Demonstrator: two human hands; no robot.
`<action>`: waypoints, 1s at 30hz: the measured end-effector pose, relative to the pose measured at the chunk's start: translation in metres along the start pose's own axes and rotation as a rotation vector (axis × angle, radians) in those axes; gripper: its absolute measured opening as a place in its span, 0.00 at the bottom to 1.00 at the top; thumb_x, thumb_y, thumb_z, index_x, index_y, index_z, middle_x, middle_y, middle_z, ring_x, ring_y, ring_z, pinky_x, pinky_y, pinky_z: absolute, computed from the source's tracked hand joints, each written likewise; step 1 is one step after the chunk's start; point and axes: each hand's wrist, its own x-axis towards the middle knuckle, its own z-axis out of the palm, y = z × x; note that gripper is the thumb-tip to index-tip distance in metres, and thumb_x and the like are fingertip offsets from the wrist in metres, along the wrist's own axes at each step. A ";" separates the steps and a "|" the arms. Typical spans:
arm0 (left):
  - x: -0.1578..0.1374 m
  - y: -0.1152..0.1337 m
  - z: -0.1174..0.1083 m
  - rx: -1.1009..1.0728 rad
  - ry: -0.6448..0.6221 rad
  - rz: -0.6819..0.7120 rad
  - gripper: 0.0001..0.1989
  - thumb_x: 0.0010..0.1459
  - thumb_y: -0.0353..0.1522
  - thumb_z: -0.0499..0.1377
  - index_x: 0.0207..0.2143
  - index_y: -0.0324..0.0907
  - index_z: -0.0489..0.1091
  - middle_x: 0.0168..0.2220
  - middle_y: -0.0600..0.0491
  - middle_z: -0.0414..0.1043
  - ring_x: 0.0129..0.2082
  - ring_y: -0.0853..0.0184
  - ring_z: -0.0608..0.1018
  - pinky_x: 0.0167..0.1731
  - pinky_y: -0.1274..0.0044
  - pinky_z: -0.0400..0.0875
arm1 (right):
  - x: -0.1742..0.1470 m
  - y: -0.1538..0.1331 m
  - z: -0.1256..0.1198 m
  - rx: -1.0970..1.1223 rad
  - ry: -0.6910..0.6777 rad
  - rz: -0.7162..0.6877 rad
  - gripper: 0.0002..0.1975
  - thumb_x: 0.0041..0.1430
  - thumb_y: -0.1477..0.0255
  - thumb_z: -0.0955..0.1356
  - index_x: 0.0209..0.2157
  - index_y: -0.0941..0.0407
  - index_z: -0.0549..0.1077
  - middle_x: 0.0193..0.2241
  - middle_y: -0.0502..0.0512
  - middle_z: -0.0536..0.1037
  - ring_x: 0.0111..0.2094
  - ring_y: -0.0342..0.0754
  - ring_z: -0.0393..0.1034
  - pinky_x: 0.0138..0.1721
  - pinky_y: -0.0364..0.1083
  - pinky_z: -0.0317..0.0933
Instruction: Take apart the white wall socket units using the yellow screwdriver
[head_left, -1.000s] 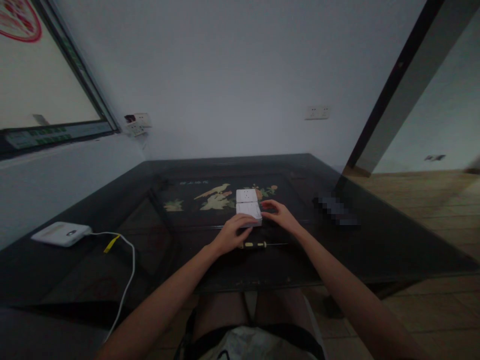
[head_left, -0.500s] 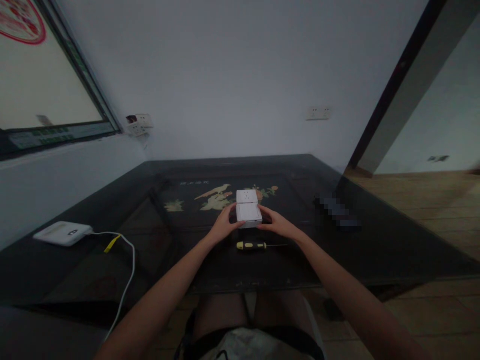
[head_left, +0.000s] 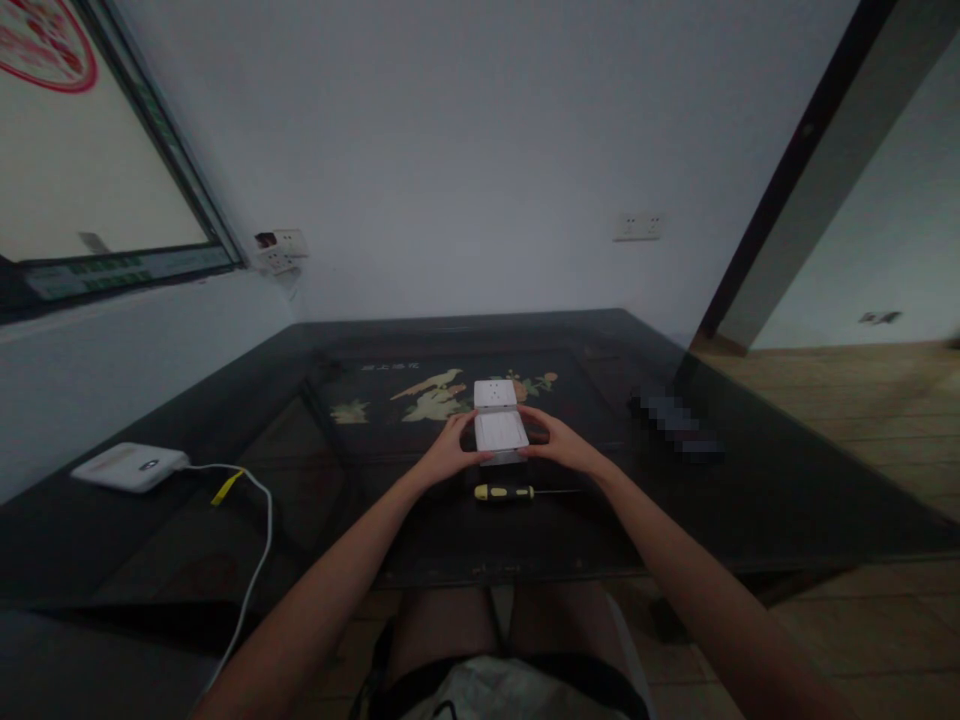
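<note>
White rectangular housing [head_left: 501, 430] sits gripped by its opposite sides between left hand [head_left: 448, 450] and right hand [head_left: 564, 444], in from the middle of the tabletop's [head_left: 750, 500] near edge; uneven finger pressure could twist it into the socket panel [head_left: 495, 391]; a slip nearward could send the screwdriver [head_left: 504, 493] rolling off that edge.

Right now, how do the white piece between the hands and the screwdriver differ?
The white piece is squarish and white, while the screwdriver is long and slim, with a yellow-and-black handle. The left hand and right hand hold the white piece at its sides; neither holds the screwdriver. The screwdriver lies nearer the person than the white piece. Both show against the dark table.
</note>
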 end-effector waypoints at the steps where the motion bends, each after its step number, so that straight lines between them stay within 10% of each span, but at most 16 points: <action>1: 0.000 0.000 0.000 0.008 0.000 0.013 0.39 0.45 0.38 0.69 0.58 0.43 0.59 0.56 0.42 0.60 0.57 0.52 0.66 0.58 0.57 0.59 | 0.000 0.001 0.001 0.011 -0.001 -0.014 0.38 0.43 0.70 0.75 0.57 0.52 0.63 0.60 0.61 0.62 0.61 0.56 0.56 0.58 0.58 0.56; 30: 0.001 0.024 -0.005 0.013 0.082 0.097 0.31 0.51 0.36 0.64 0.57 0.44 0.60 0.59 0.43 0.59 0.59 0.55 0.65 0.53 0.64 0.66 | 0.000 -0.013 0.003 -0.063 0.072 -0.117 0.32 0.48 0.67 0.73 0.55 0.49 0.62 0.58 0.59 0.62 0.60 0.55 0.57 0.52 0.55 0.63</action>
